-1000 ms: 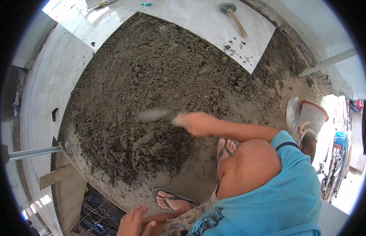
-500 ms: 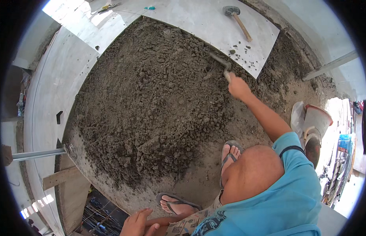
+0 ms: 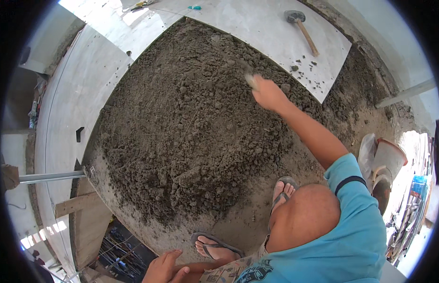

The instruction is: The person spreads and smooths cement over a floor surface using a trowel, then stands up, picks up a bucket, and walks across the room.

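Note:
My right hand (image 3: pixel 268 94) is closed round the handle of a trowel (image 3: pixel 251 81) over the upper right part of a broad bed of damp grey-brown mortar (image 3: pixel 182 113). The trowel's blade is smeared by motion and barely tells apart from the mortar. At the lower edge my left hand (image 3: pixel 164 268) holds nothing, its fingers loosely apart, close to my left leg. Large pale floor tiles (image 3: pixel 262 28) border the mortar along its far side and its left side.
On the far tile lie a mallet (image 3: pixel 302 33) with a wooden handle and several mortar crumbs. Buckets (image 3: pixel 387 158) stand at the right beside a plastic bag (image 3: pixel 367 150). A metal bar (image 3: pixel 52 177) juts in from the left. Near the lower left is a dark opening (image 3: pixel 118 250) with rods.
My right hand has swept the trowel left and slightly nearer, away from the tile edge. The view has shifted a little. My left hand stays low.

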Tool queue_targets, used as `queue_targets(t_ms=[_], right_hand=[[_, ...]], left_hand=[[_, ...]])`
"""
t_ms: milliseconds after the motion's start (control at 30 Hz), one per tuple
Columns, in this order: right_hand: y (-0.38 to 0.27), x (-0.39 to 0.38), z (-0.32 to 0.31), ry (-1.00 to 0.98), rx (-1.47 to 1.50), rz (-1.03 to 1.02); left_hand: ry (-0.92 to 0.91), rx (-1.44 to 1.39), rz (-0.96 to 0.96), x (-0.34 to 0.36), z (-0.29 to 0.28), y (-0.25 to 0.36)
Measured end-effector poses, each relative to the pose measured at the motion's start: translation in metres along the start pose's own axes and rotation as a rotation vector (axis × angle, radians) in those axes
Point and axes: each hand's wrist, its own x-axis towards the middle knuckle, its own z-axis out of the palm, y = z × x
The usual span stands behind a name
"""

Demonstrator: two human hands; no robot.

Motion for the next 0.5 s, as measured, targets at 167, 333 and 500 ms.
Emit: queue_targets(t_ms=[167,333,500], right_hand=[[-0.001,0.111,-0.002,0.033,-0.045,0.118],[0.007,0.156,-0.003,-0.067,-0.164,0.219],[0.004,0.161,0.009,-0.088,-0.105,0.233]], left_hand=[[-0.022,-0.160,-0.115,0.001,0.005,-0.002],[-0.018,-0.172,-0.189,-0.008,0.004,0.014],[-0.046,-0.196,-0.283,-0.008,-0.002,0.025]])
